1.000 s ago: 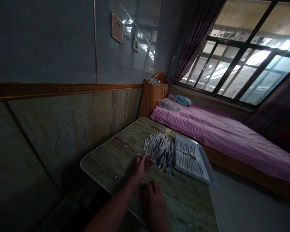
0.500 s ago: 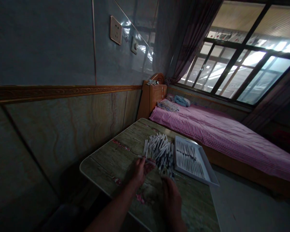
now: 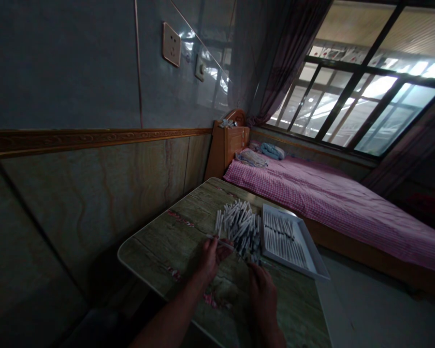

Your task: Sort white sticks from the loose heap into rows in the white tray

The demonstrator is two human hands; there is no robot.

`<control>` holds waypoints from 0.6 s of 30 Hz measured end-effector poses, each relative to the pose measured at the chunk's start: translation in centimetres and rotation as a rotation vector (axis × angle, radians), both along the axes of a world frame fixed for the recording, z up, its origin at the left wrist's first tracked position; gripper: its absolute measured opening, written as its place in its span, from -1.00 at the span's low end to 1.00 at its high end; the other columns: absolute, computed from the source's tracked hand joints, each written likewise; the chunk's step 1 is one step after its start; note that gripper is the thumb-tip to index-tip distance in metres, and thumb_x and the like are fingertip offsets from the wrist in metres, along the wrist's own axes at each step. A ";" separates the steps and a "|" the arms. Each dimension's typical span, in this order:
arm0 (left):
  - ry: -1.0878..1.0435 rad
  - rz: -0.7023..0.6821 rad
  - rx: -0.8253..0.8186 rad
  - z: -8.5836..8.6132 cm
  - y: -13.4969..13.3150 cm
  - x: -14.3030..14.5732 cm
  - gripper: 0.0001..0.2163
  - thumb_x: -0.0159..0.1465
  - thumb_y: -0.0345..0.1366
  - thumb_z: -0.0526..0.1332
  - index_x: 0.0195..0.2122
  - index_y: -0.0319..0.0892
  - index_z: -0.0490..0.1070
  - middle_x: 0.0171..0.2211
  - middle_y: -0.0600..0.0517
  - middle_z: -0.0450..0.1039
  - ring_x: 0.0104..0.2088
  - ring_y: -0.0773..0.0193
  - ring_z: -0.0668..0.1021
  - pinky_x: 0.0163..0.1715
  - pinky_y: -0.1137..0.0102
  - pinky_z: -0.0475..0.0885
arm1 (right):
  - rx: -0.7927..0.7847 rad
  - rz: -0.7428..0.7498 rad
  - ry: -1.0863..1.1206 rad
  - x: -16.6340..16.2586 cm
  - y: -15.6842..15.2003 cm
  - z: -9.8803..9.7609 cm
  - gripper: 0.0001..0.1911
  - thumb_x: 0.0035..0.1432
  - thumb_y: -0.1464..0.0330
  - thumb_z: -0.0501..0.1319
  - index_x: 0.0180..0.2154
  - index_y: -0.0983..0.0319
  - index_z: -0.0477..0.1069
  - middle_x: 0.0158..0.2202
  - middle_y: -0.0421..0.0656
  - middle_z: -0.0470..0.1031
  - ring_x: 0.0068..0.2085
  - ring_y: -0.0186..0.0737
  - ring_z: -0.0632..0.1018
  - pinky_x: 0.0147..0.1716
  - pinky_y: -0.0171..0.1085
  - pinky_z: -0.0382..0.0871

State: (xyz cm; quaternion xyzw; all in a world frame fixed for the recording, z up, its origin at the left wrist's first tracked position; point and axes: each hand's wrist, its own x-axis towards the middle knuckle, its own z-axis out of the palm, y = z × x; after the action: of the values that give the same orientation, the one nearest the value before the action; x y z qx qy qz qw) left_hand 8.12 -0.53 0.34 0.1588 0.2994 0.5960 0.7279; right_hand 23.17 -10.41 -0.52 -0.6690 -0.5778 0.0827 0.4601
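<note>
My left hand [image 3: 213, 252] is closed on a slim white pen [image 3: 224, 245], which lies across its fingers and points toward the right. Just beyond it is a loose heap of similar white pens [image 3: 241, 222], several with dark ends. My right hand [image 3: 264, 289] is at the near right side of the heap, thumb and fingers pinched together. Whatever sits at its fingertips is dark and too small to make out. To the right, a white tray [image 3: 317, 263] holds pens laid side by side in two rows.
The table [image 3: 159, 241] has a wood-grain top with pink flower prints and a pale rim. A tiled wall [image 3: 141, 179] runs along the left. Past the table stands a bed [image 3: 311, 188] with a pink checked sheet and a wooden headboard [image 3: 226, 145].
My right hand has shifted slightly right, and its fingers now look pinched near the heap's edge. My left hand still holds the pen in nearly the same place.
</note>
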 end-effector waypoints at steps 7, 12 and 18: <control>0.013 -0.010 0.013 -0.3 0.1 0.0 -0.77 0.14 -0.22 0.34 -0.31 -0.13 0.29 -0.44 0.03 0.61 -0.38 0.10 0.68 -0.34 0.24 0.60 | -0.018 -0.006 -0.096 0.0 0.1 0.4 -0.66 0.20 0.32 0.02 -0.17 0.19 0.56 -0.23 -0.05 0.56 -0.22 -0.12 0.55 -0.22 -0.22 0.42; 0.079 -0.050 0.070 -0.5 -0.2 0.2 -0.69 0.08 -0.13 0.39 -0.31 -0.14 0.30 -0.41 0.00 0.60 -0.37 0.11 0.67 -0.34 0.25 0.58 | -0.034 -0.022 -0.262 0.6 0.4 0.9 -0.65 0.21 0.34 0.03 -0.13 0.16 0.55 -0.24 -0.05 0.53 -0.20 -0.11 0.51 -0.22 -0.23 0.38; 0.197 -0.201 0.159 -0.6 -0.7 0.9 -0.61 -0.04 -0.06 0.45 -0.35 -0.19 0.39 -0.43 0.00 0.59 -0.43 0.15 0.65 -0.44 0.36 0.53 | 0.009 0.143 -0.136 -0.1 1.8 1.8 -0.68 0.23 0.32 0.05 -0.06 0.16 0.49 -0.17 -0.08 0.50 -0.12 -0.14 0.49 -0.11 -0.23 0.36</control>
State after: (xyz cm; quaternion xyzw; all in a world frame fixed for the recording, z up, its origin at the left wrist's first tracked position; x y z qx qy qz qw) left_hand 9.00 -1.26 -0.31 0.3025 0.3039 0.5237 0.7361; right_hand 23.04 -8.62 1.26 -0.6281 -0.6544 0.0674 0.4156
